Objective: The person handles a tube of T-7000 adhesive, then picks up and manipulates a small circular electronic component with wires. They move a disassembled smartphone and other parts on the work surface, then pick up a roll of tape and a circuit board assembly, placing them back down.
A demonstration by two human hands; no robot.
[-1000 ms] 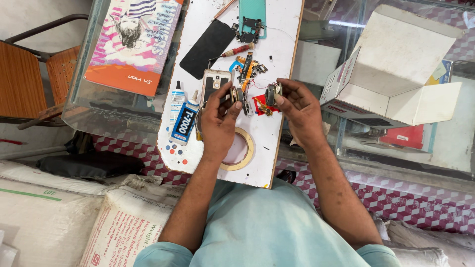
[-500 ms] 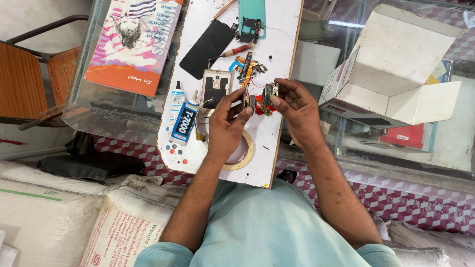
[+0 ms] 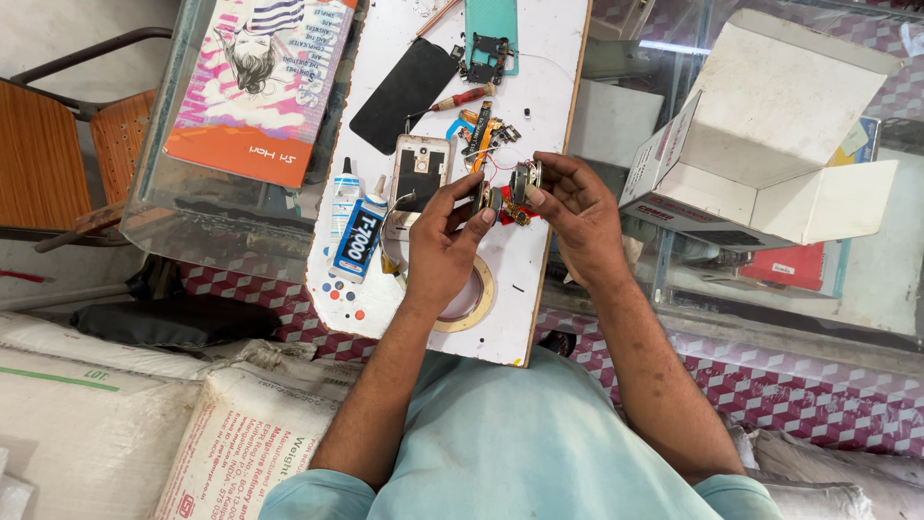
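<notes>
Over a white work board, my left hand and my right hand pinch a small wired electronic part between their fingertips; it has round metal pieces and thin red wires. Just beyond my left fingers lies an opened phone body. A black phone screen panel, a red-handled screwdriver and small loose phone parts lie farther up the board.
Two glue tubes lie left of my left hand, a tape roll under its wrist. A teal panel sits at the board's top. A magazine lies left on the glass counter; an open white box stands right.
My left hand has shifted slightly right, its fingers closing in on the small part. My right hand keeps its hold in about the same place.
</notes>
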